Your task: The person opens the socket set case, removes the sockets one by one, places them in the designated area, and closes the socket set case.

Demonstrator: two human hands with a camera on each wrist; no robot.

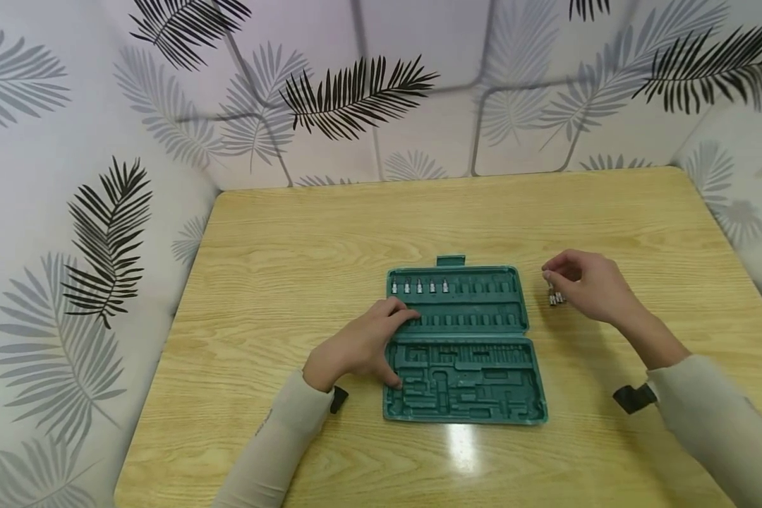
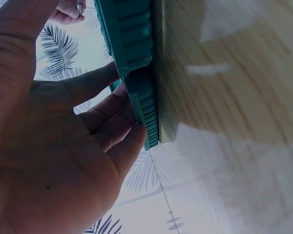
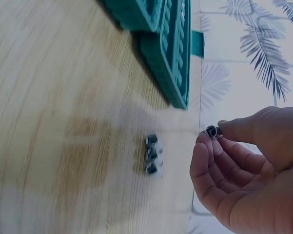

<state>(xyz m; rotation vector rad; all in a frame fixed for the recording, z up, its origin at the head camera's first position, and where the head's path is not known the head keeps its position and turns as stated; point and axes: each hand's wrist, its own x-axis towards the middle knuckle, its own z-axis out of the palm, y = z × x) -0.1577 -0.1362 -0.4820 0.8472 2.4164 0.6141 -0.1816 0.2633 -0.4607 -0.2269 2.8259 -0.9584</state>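
A green plastic tool case (image 1: 463, 341) lies unfolded on the table. Along the upper half's left part, several metal bit sockets (image 1: 420, 286) stand in a row of slots. My left hand (image 1: 360, 344) rests over the case's left edge, thumb on the lower half and fingers spread across the upper half; in the left wrist view its fingertips touch the rim. To the right of the case, my right hand (image 1: 593, 288) pinches one bit socket (image 3: 213, 131) between thumb and fingertips, raised off the table. Below it on the wood, 3 more bit sockets (image 3: 152, 155) sit side by side.
The wooden table (image 1: 305, 247) extends all around the case. A green latch tab (image 1: 451, 260) sticks out from the case's far edge. Leaf-patterned cloth (image 1: 381, 152) hangs behind the table and along its left side. Moulded recesses fill the lower half of the case.
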